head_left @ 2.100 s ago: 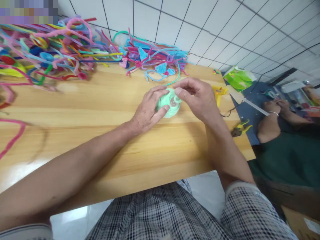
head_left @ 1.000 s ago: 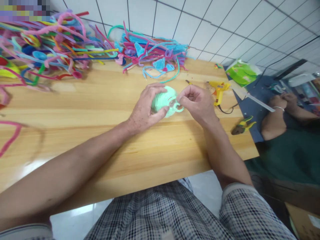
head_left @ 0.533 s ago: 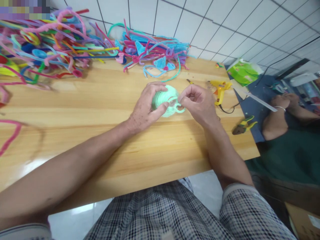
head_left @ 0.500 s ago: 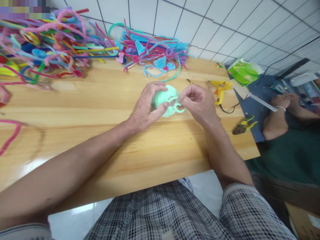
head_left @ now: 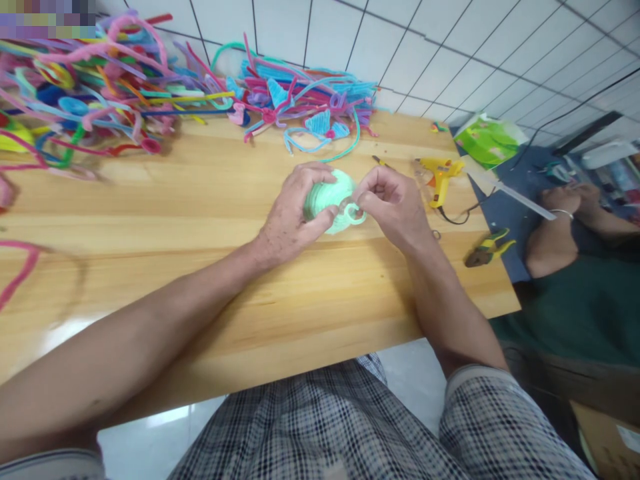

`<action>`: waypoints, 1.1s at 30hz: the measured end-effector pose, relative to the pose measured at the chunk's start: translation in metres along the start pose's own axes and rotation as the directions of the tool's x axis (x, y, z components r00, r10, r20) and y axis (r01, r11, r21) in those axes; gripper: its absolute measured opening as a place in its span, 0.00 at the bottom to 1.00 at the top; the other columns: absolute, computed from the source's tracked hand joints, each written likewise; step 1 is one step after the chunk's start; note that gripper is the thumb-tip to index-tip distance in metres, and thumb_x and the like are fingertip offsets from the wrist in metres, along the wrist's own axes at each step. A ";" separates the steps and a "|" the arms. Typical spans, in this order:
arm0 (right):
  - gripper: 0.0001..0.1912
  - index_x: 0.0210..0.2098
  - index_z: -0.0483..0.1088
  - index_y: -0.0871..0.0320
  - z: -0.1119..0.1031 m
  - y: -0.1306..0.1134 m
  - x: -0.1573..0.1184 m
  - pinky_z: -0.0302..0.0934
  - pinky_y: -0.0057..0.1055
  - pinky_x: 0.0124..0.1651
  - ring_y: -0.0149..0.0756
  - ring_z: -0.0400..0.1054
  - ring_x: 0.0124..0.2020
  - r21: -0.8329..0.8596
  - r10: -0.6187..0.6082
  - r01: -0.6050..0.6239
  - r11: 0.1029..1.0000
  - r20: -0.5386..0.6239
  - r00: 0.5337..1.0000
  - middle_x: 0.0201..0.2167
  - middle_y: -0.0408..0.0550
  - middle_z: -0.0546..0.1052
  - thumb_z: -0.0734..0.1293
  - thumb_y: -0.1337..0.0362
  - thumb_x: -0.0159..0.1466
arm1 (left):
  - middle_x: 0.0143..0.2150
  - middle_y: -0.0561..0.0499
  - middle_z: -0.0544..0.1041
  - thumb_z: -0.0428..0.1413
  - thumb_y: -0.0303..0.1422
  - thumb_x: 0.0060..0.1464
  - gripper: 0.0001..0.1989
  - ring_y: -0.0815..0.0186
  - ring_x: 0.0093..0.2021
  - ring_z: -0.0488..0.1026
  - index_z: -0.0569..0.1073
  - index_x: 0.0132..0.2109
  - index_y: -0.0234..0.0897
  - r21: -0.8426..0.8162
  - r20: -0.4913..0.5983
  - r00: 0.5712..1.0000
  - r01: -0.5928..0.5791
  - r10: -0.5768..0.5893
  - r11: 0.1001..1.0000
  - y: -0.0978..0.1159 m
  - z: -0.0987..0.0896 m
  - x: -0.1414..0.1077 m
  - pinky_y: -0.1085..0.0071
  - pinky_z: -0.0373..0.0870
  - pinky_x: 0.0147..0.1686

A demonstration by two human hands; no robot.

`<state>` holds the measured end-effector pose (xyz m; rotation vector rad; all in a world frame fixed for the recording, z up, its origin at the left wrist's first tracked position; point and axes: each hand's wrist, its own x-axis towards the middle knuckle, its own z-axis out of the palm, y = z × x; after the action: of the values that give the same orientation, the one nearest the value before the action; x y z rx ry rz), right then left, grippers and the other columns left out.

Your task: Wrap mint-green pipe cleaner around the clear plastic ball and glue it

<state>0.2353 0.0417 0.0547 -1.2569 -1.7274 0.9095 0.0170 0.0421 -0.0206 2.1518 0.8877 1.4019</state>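
Observation:
A rounded mint-green piece of coiled pipe cleaner (head_left: 325, 199) lies in my left hand (head_left: 295, 217), whose fingers and thumb wrap round its left side. A curled loop of the same green pipe cleaner (head_left: 356, 213) shows at the right end of the piece. My right hand (head_left: 393, 203) is closed in a pinch on this loop, thumb against forefinger. The exact spot of the pinch is partly hidden by the fingers.
Many coloured pipe cleaners (head_left: 120, 100) are heaped along the wall. A yellow glue gun (head_left: 440, 175) and yellow-handled pliers (head_left: 487, 250) lie to the right, near a green packet (head_left: 489, 141). Another person's hands (head_left: 570, 200) rest beyond the table's right edge.
My right hand has shifted slightly left, toward the coiled piece, and the green loop sits closer against it. My left hand keeps its grip.

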 end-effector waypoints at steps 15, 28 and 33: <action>0.17 0.32 0.74 0.49 0.002 -0.004 -0.002 0.66 0.34 0.32 0.33 0.69 0.28 -0.015 -0.007 0.008 1.000 0.025 1.000 0.27 0.39 0.76 0.80 0.48 0.64 | 0.67 0.42 0.80 0.55 0.54 0.76 0.21 0.49 0.72 0.76 0.70 0.64 0.48 0.015 -0.012 1.000 -0.008 0.008 1.000 -0.001 0.002 0.001 0.41 0.73 0.74; 0.23 0.32 0.74 0.49 0.002 0.001 0.000 0.68 0.35 0.34 0.34 0.70 0.29 -0.029 0.003 -0.002 1.000 0.019 1.000 0.29 0.41 0.79 0.80 0.39 0.64 | 0.71 0.40 0.77 0.52 0.54 0.77 0.23 0.48 0.74 0.73 0.70 0.67 0.48 -0.027 0.021 1.000 0.017 -0.017 0.999 -0.005 0.000 -0.001 0.40 0.70 0.77; 0.21 0.31 0.73 0.49 0.004 0.002 -0.001 0.67 0.34 0.32 0.33 0.69 0.28 -0.048 -0.013 0.013 0.999 0.006 1.000 0.26 0.39 0.75 0.80 0.43 0.65 | 0.70 0.40 0.78 0.53 0.57 0.76 0.25 0.48 0.73 0.74 0.70 0.66 0.48 0.006 0.002 1.000 0.024 -0.024 1.000 -0.005 0.001 -0.001 0.40 0.72 0.76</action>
<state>0.2326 0.0412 0.0514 -1.2741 -1.7690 0.8695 0.0166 0.0452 -0.0254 2.1393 0.9158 1.3870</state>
